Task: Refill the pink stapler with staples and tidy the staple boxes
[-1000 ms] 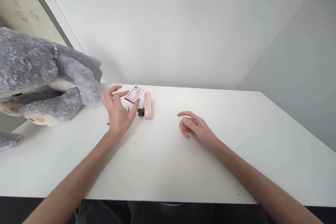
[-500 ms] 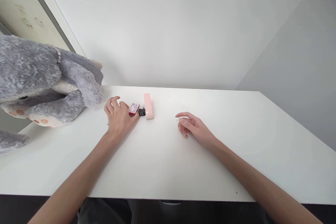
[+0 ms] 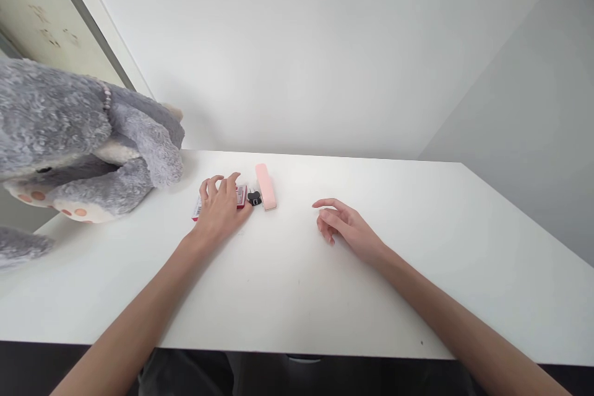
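My left hand (image 3: 221, 203) lies over small red-and-white boxes, palm down, with its fingers spread and bent. One box end (image 3: 241, 197) shows beyond the thumb side, another red-and-white box end (image 3: 197, 208) at the outer side; the hand hides what lies between, so I cannot tell whether they are one piece. Close to the thumb tip sits a small black object with metal prongs (image 3: 253, 198). Against it, on its right, lies a pink stapler (image 3: 266, 187), slightly slanted. My right hand (image 3: 338, 223) rests on the table, loosely curled, fingers apart and holding nothing.
A large grey plush toy (image 3: 134, 142) sits at the left of the white table (image 3: 288, 297), a beaded band around it. Behind the table rises a white wall (image 3: 288, 62), and a grey wall surface (image 3: 533, 111) stands at the right.
My left hand has shifted right across the boxes, uncovering the outer end. The black object and the stapler sit slightly farther right, the stapler more slanted. My right hand keeps its pose.
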Demonstrator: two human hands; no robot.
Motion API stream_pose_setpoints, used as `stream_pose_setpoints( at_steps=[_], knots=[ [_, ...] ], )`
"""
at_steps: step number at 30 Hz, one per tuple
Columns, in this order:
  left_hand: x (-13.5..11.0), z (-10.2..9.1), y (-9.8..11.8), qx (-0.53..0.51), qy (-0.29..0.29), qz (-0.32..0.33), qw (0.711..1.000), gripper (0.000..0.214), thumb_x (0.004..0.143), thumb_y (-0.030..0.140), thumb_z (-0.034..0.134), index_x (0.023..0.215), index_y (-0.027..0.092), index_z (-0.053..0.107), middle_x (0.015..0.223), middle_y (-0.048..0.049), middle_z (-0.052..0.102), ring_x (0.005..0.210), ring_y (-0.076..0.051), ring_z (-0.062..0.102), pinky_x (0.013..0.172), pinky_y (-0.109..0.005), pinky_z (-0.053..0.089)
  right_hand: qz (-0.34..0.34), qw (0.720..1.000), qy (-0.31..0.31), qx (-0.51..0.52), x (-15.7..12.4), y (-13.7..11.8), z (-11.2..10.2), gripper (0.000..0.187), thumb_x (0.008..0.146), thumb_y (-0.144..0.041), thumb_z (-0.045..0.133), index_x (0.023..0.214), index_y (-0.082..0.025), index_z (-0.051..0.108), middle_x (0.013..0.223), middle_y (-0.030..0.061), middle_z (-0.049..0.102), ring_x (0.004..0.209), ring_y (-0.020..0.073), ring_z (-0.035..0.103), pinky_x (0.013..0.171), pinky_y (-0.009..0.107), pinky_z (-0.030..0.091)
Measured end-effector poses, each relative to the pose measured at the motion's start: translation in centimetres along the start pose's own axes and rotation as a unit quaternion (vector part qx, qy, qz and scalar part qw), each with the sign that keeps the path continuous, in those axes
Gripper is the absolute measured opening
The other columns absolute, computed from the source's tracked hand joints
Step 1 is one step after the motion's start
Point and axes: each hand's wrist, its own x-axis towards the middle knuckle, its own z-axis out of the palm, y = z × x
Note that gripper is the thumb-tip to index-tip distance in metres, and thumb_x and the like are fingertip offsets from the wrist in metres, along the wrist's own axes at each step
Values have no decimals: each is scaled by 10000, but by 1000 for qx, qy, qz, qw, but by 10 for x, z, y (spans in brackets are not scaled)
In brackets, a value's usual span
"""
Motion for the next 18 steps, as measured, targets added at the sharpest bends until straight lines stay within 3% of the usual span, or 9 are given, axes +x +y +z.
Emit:
stream_pose_setpoints(
  at_steps=[6,10,13,15,18],
  knots=[
    [0,-3,5,-9,10,-28,1000,749,767,335,630,1456,135,415,1255,-203,568,1270,-443,450,1095,-645,348,0,1000,3,1,1,3,-1,392,975,-550,644,1231,-253,638,816,-9,621,661,142,529,654,325,456],
    [3,-8,12,-27,67,51,996,751,708,275,660,1401,121,413,1385,-240,481,1312,-433,437,1104,-613,366,1,1000,4,1,1,2,-1,399,968,-553,651,1227,-251,642,816,-8,622,656,146,530,653,331,458],
    [2,-14,21,-89,88,120,985,577,766,216,621,1317,171,456,1347,-206,523,1266,-364,512,1027,-521,454,3,1000,4,1,1,2,0,376,972,-538,650,1220,-255,644,816,-10,619,656,146,526,655,330,456],
    [0,-17,29,-156,50,163,973,359,836,162,552,1192,201,518,1177,-137,612,1072,-271,610,858,-389,508,5,1000,3,0,1,1,0,360,976,-529,648,1212,-257,647,816,-13,615,659,144,524,656,328,456],
    [-7,-19,40,-186,-37,231,954,175,879,96,452,923,220,567,873,-24,646,689,-153,569,631,-286,412,7,1000,7,-4,0,1,1,344,974,-522,649,1195,-259,653,814,-12,616,664,147,525,657,327,458]
  ],
)
